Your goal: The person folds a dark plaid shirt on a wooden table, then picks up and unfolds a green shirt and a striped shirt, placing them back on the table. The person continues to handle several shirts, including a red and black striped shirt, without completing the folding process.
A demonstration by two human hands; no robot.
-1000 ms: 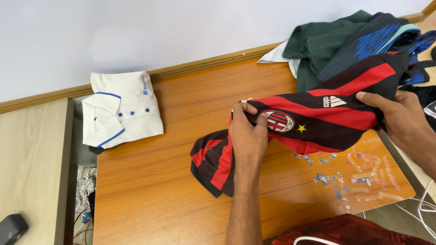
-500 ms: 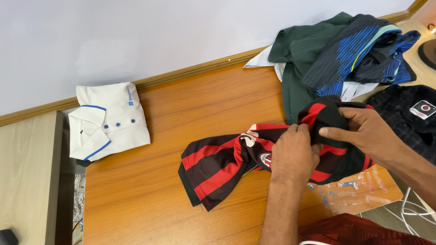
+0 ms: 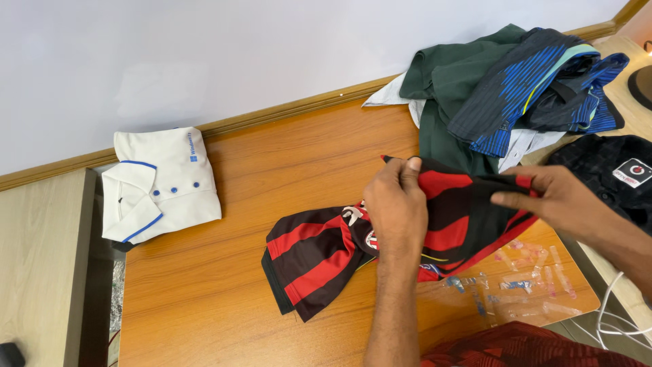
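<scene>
A red and black striped jersey [image 3: 319, 251] lies bunched on the orange wooden table [image 3: 224, 299]. My left hand [image 3: 397, 204] pinches one corner of its raised edge near the table's middle. My right hand [image 3: 553, 197] pinches the other end of that edge, to the right. The fabric stretches taut between both hands, lifted slightly off the table, while the rest of the jersey trails down to the left.
A folded white polo shirt [image 3: 163, 183] with blue trim sits at the table's left. A heap of green, navy and blue clothes [image 3: 502, 81] lies at the back right, a black shirt [image 3: 611, 170] beside it. Torn tape bits [image 3: 523, 278] stick near the front right. White cables [image 3: 611, 319] hang there.
My hands were together at the jersey's bunched middle; they have spread apart, pulling an edge straight between them. Before that I held the jersey stretched wide with its crest showing.
</scene>
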